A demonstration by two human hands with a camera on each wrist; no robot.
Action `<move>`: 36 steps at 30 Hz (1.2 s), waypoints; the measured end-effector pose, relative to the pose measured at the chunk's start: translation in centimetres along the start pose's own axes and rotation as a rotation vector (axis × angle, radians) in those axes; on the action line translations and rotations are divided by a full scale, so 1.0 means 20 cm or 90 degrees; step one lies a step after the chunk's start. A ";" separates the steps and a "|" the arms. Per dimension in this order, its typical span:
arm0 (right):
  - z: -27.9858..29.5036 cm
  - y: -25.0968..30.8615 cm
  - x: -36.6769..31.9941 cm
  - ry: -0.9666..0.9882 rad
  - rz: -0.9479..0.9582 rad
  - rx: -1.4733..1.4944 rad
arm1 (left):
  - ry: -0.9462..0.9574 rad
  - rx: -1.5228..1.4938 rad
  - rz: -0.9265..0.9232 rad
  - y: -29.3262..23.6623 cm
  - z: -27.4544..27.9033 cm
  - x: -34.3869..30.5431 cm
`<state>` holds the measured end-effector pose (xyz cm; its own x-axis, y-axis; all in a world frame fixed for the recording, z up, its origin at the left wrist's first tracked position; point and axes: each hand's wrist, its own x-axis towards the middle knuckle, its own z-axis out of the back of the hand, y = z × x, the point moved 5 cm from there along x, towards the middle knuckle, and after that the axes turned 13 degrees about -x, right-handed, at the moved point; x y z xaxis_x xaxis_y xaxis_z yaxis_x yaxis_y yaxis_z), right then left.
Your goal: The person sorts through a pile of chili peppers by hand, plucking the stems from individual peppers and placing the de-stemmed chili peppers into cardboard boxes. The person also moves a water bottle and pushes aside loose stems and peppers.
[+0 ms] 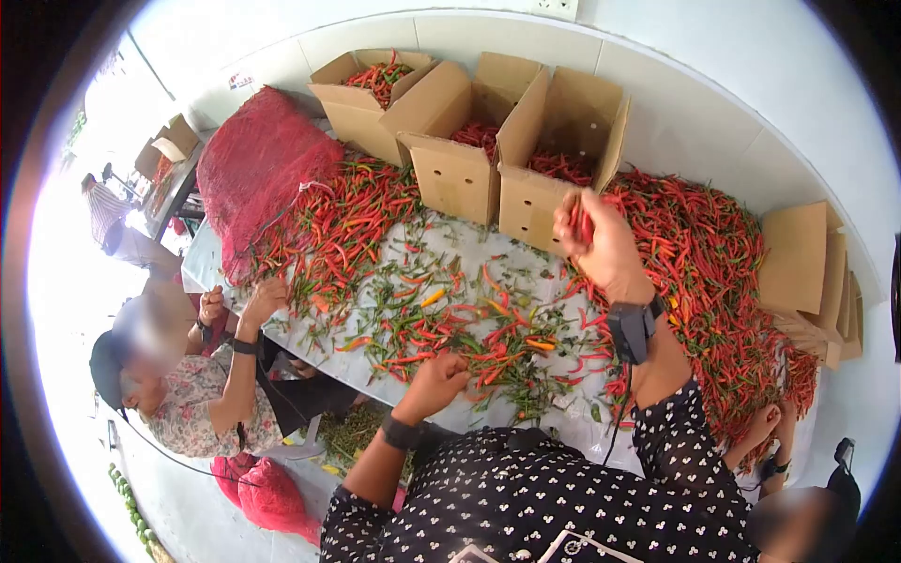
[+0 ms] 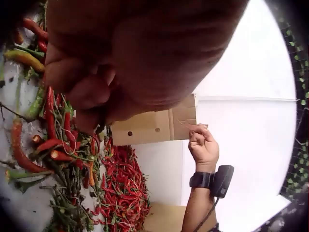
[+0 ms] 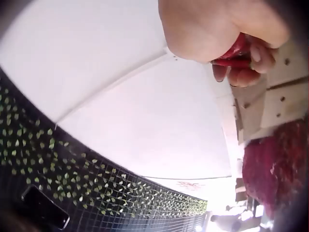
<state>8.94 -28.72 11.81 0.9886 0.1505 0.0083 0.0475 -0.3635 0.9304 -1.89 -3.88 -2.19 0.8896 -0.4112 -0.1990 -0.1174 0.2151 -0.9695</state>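
My right hand (image 1: pixel 608 249) is raised in front of the right-hand open cardboard box (image 1: pixel 535 208), fingers curled around red chili peppers (image 1: pixel 582 225). In the right wrist view, a red chili (image 3: pixel 234 63) shows between palm and fingertips. My left hand (image 1: pixel 436 385) is low at the near side of the table, its fingers curled, close over a loose spread of red, green and orange chilies (image 1: pixel 511 352). No chili shows in that hand in the left wrist view, where the hand's underside is dark and partly hides the fingertips.
More cardboard boxes (image 1: pixel 441 178) holding chilies line the wall. A large chili heap (image 1: pixel 690 253) lies at right, beside folded cardboard (image 1: pixel 793 258). A red mesh sack (image 1: pixel 267 155) lies at back left. One person (image 1: pixel 202 394) works at left, another's hands (image 1: pixel 755 436) at right.
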 end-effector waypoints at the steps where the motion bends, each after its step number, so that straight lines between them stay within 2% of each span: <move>1: 0.01 0.10 0.05 0.013 0.064 -0.104 | 0.002 -0.001 -0.005 0.00 0.01 -0.01; 3: 0.05 0.22 0.16 -0.050 0.097 -0.201 | -0.017 0.019 0.045 0.01 0.03 -0.06; 6: 0.04 0.35 0.28 -0.082 0.088 -0.245 | -0.048 0.000 0.017 0.07 0.07 -0.11; 8: 0.07 0.41 0.36 -0.143 0.125 -0.405 | -0.059 0.003 0.015 0.06 0.09 -0.15; 9: 0.08 0.40 0.40 -0.142 0.122 -0.404 | -0.067 0.021 0.058 0.00 0.11 -0.17; 11: 0.13 0.40 0.46 -0.196 0.121 -0.590 | -0.075 0.038 0.105 0.03 0.15 -0.21; 12: 0.14 0.40 0.47 -0.198 0.139 -0.710 | -0.109 0.058 0.066 0.04 0.19 -0.23; 13: 0.16 0.39 0.48 -0.192 0.134 -0.709 | -0.145 0.079 0.030 0.03 0.22 -0.26; 15: 0.19 0.37 0.48 -0.243 0.165 -0.656 | -0.162 0.147 0.068 0.09 0.30 -0.34; 17: 0.19 0.40 0.44 -0.243 0.214 -0.519 | -0.183 0.232 0.032 0.14 0.38 -0.42; 18: 0.13 0.42 0.39 -0.229 0.220 -0.479 | -0.176 0.389 0.030 0.13 0.41 -0.45; 19: 0.09 0.44 0.33 -0.220 0.229 -0.439 | -0.234 0.475 -0.033 0.15 0.45 -0.49; 21: -0.01 0.36 0.19 -0.169 0.221 -0.384 | -0.308 0.453 0.072 0.21 0.53 -0.50; 22: -0.08 0.32 0.12 -0.122 0.217 -0.336 | -0.309 0.455 0.076 0.18 0.54 -0.47; 25: -0.16 -0.05 -0.05 -0.086 0.009 -0.248 | -0.335 0.387 -0.082 0.00 0.50 -0.27; 26: -0.18 -0.19 -0.09 -0.018 -0.022 -0.251 | -0.295 0.380 -0.125 -0.04 0.47 -0.19; 28: -0.20 -0.46 -0.20 0.069 -0.134 -0.183 | -0.261 0.367 -0.139 -0.14 0.39 -0.03; 30: -0.22 -0.65 -0.32 0.047 -0.247 -0.198 | -0.206 0.383 -0.225 -0.15 0.33 0.13; 33: -0.18 -0.84 -0.44 0.074 -0.302 -0.197 | -0.193 0.461 -0.209 -0.13 0.24 0.29; 34: -0.17 -0.88 -0.46 0.070 -0.301 -0.197 | -0.119 0.542 -0.267 -0.13 0.20 0.32; 35: -0.16 -0.91 -0.48 0.063 -0.336 -0.194 | -0.117 0.542 -0.270 -0.11 0.19 0.34; 36: -0.15 -0.93 -0.50 0.057 -0.371 -0.191 | -0.122 0.556 -0.208 -0.08 0.19 0.37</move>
<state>-2.27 -20.75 -4.50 0.7962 0.3264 -0.5095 0.5171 0.0702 0.8530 6.54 -3.90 -1.66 0.8865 -0.4327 0.1642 0.4520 0.7332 -0.5081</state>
